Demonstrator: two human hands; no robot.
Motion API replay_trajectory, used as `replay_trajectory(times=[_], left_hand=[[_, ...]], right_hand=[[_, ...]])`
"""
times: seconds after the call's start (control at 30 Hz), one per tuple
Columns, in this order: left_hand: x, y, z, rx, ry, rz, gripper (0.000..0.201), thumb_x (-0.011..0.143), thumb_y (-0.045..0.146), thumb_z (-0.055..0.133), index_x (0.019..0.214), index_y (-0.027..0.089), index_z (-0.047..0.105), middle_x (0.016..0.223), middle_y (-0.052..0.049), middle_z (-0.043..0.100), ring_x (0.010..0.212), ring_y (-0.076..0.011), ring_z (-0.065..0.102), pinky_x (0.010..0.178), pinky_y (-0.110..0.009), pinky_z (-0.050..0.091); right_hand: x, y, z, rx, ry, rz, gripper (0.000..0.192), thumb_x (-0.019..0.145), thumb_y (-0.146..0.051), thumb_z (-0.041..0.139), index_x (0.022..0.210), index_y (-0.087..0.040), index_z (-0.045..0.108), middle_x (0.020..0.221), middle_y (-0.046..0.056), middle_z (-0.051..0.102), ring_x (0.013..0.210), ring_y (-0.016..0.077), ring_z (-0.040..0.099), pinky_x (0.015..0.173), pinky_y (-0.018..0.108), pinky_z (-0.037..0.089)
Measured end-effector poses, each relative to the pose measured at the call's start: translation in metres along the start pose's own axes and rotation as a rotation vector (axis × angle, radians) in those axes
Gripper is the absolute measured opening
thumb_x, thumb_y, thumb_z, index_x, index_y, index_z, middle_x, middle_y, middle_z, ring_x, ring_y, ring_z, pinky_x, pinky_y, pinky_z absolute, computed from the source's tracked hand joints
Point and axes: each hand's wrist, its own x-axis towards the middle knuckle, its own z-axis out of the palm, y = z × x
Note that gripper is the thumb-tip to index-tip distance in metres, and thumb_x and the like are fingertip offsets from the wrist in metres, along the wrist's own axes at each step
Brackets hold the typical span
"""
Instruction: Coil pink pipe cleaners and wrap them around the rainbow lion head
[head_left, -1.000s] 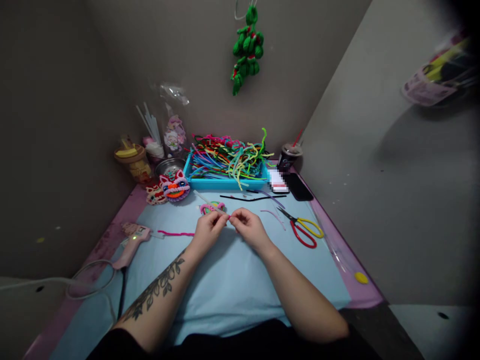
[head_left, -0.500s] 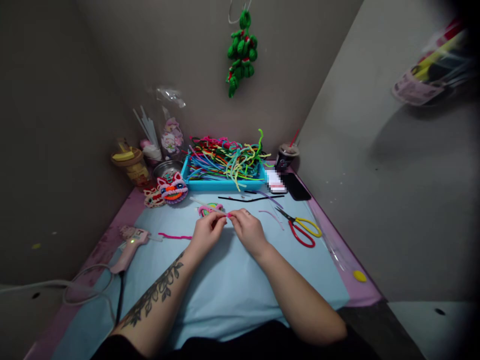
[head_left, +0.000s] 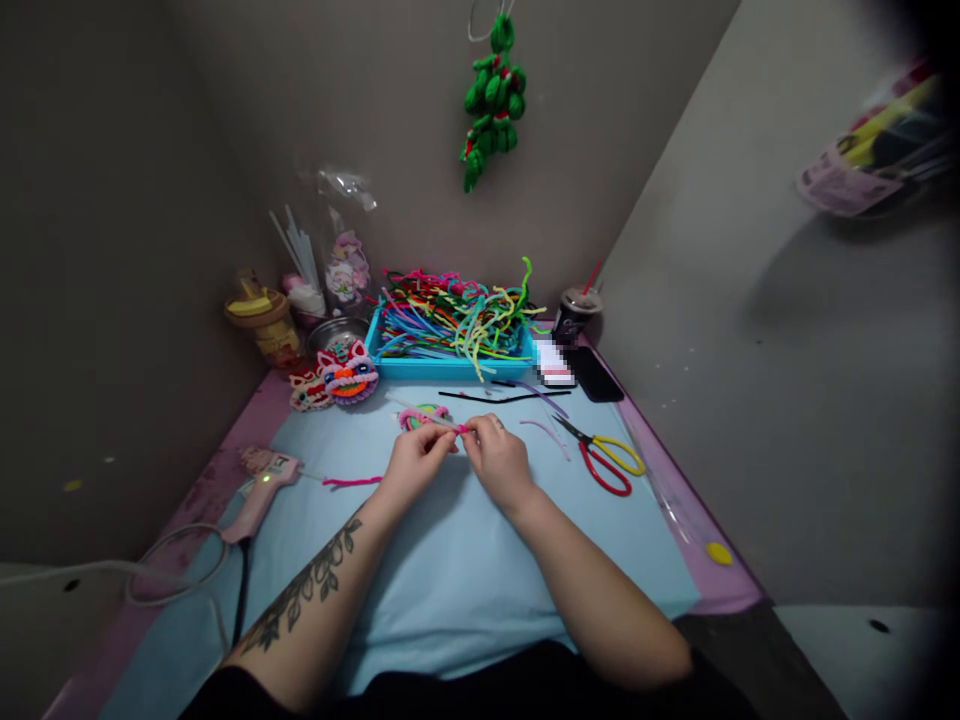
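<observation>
Between my fingertips, a small bit of bright pink pipe cleaner (head_left: 462, 429) shows, mostly hidden by the fingers. My left hand (head_left: 418, 457) pinches it from one side, and my right hand (head_left: 499, 458) pinches it from the other. Just beyond my left fingers lies a round pink and green pipe-cleaner piece (head_left: 412, 417), with a thin pale stick (head_left: 420, 408) crossing it. A longer magenta pipe cleaner (head_left: 349, 482) lies on the blue cloth by my left wrist.
A pink glue gun (head_left: 262, 490) with its cord lies left. Scissors (head_left: 606, 455) and a black phone (head_left: 596, 374) lie right. Behind are a blue tray (head_left: 450, 371) of pipe cleaners, lion-head crafts (head_left: 349, 375) and a drink cup (head_left: 576, 314). Black pipe cleaners (head_left: 499, 399) lie before the tray.
Both hands keep their pinch on the pink pipe cleaner, with slightly more pink showing between the fingertips. The whole view has shifted a little.
</observation>
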Motion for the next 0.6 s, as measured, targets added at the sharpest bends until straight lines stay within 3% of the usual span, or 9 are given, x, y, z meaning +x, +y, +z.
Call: replay_trajectory(times=[0.3,0.43,0.6], left_hand=[[0.0004,0.0079,-0.0006,-0.036,0.017,-0.065,0.029,0.078,0.039,0.059,0.062,0.016,0.064,0.062,-0.003,0.065,0.06,-0.0161,0.057,0.059,-0.027,0.044],[-0.0003,0.0082,0.0,0.02,0.094,-0.136,0.036,0.076,0.044,0.06,0.053,0.016,0.059,0.047,0.001,0.052,0.047,-0.0133,0.048,0.047,-0.025,0.035],[0.0003,0.0053,-0.0002,0.016,0.132,-0.095,0.03,0.078,0.039,0.058,0.059,0.016,0.06,0.05,0.002,0.052,0.05,-0.0133,0.049,0.048,-0.025,0.034]], right_hand=[[-0.0013,0.0007,-0.0009,0.043,0.096,-0.07,0.013,0.091,-0.023,0.048,0.09,-0.018,0.06,0.085,0.007,0.065,0.074,0.0164,0.061,0.064,0.024,0.042],[-0.003,-0.0021,-0.001,0.1,0.059,-0.09,0.015,0.091,-0.023,0.047,0.091,-0.017,0.061,0.084,0.008,0.065,0.076,0.0171,0.061,0.066,0.025,0.044],[-0.0016,-0.005,-0.001,0.356,-0.004,0.009,0.015,0.089,-0.028,0.051,0.093,-0.018,0.062,0.084,0.007,0.062,0.077,0.0169,0.058,0.07,0.027,0.046]])
